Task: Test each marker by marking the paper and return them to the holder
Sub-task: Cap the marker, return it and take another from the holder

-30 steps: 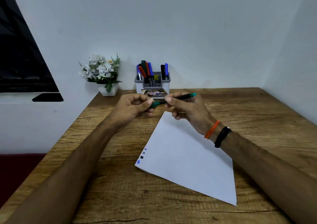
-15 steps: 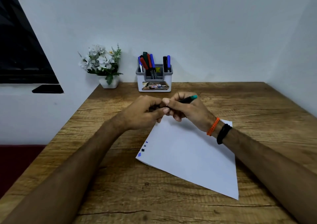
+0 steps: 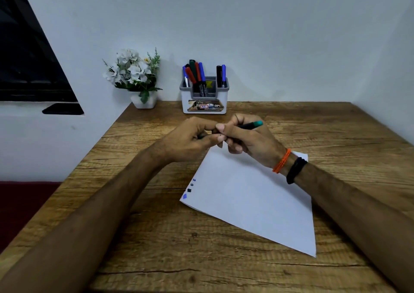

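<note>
**Green marker held between both hands above the paper**

The wide wooden bench (image 3: 313, 135) carries everything. A white sheet of paper (image 3: 257, 203) lies skewed on it, with a few small blue and dark marks (image 3: 189, 189) near its left corner. At the back edge stands the grey-and-white plastic holder (image 3: 205, 104) with red, blue, green and black markers upright in it; a small white pot of pale flowers (image 3: 139, 77) sits to its left.

Over the paper's far corner the right hand (image 3: 248, 140) grips the black marker with the green end (image 3: 251, 125), fingers curled round the barrel. Its long axis runs left to right, green end up to the right. The left hand (image 3: 190, 140) pinches the marker's other end, which is hidden, so I cannot tell whether a cap is on.

A second ago the hands were higher and the marker's left end showed green between them; now they have closed together and come down nearer the paper
</note>
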Motion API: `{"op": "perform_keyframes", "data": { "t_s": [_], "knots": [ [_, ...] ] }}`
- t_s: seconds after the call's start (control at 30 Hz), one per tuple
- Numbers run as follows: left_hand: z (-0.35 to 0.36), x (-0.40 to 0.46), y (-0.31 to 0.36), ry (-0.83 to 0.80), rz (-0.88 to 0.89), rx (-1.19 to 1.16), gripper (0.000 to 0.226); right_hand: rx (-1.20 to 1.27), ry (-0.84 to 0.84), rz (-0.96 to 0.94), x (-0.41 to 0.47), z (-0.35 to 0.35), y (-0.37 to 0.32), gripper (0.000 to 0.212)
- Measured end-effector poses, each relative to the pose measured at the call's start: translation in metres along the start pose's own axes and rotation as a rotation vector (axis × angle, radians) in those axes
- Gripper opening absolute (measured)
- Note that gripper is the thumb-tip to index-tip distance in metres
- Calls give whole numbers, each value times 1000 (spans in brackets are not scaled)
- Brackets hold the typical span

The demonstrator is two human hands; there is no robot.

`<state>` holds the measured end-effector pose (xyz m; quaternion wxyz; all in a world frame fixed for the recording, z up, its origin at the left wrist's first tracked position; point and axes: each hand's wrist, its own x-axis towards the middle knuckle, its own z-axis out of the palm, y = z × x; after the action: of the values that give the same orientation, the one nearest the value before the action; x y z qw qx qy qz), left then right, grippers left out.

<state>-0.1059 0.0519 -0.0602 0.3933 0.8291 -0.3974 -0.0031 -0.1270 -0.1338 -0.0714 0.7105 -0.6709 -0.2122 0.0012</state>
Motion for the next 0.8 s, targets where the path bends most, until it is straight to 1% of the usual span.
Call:
{"op": "perform_keyframes", "data": {
  "t_s": [0.07, 0.17, 0.23, 0.3, 0.4, 0.47, 0.57, 0.67, 0.7, 0.8],
  "knots": [
    [-2, 0, -2, -12, -13, -3, 28, 11, 3, -7, 0, 0, 0, 20],
    [-4, -3, -5, 7, -10, -24, 23, -10, 13, -14, 0, 0, 0, 17],
    [-6, -4, -6, 23, -68, -40, 31, -46, 53, -21, 0, 0, 0, 13],
    [-11, -6, -11, 42, -171, 9, 42, -32, 82, -2, 0, -1, -1, 7],
    [-16, -8, -19, 46, -349, 167, 54, 32, 43, 66, -1, -5, -4, 28],
    [-16, -9, -24, 40, -404, 193, 56, 45, -18, 86, -3, -5, -6, 34],
    [-17, -10, -28, 37, -399, 191, 48, -1, -98, 71, -8, 3, -4, 24],
    [-16, -12, -25, 3, -365, 202, 45, -95, -132, 103, -12, 15, -1, 12],
    [-15, -12, -24, -7, -350, 228, 43, -103, -148, 126, -12, 18, -1, 12],
    [-15, -13, -22, -23, -321, 281, 39, -33, -193, 217, -15, 23, -1, 25]
  ]
}}
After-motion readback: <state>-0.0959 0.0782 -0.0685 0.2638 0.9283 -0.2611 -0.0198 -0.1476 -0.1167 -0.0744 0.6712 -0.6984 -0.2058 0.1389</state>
